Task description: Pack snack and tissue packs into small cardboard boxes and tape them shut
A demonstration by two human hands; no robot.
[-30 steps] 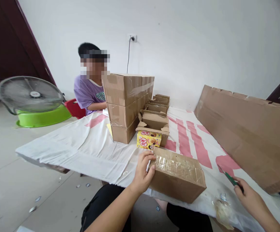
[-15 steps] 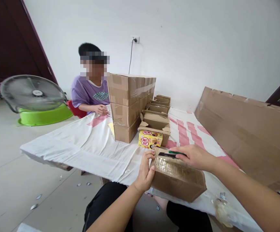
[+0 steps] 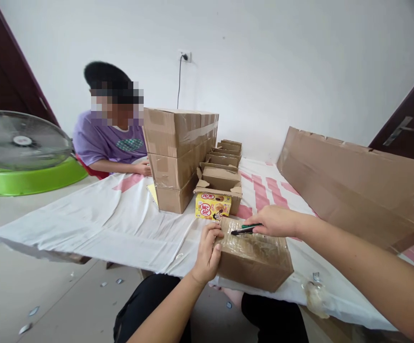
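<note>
A taped cardboard box (image 3: 255, 270) lies near the table's front edge, its top covered with shiny clear tape. My left hand (image 3: 208, 251) grips its left end, fingers over the top edge and thumb against the side. In my right hand (image 3: 273, 221) is a box cutter (image 3: 242, 230), black with some green, its tip at the taped top. Whether the tip has gone into the tape I cannot tell. Just behind the box stands a yellow snack box (image 3: 210, 206) with printed pastries, in front of an open carton (image 3: 233, 189).
Stacked taped cartons (image 3: 167, 169) rise left of centre, with a row of open cartons behind. A large cardboard sheet (image 3: 350, 183) leans at the right. Across the table sits a person in purple (image 3: 99, 138). A fan (image 3: 23, 140) stands above a green basin (image 3: 38, 178).
My view has swung slightly right. The box cutter has shifted toward the left end of the box top and tilted. My left hand keeps its place on the box. The other person leans lower.
</note>
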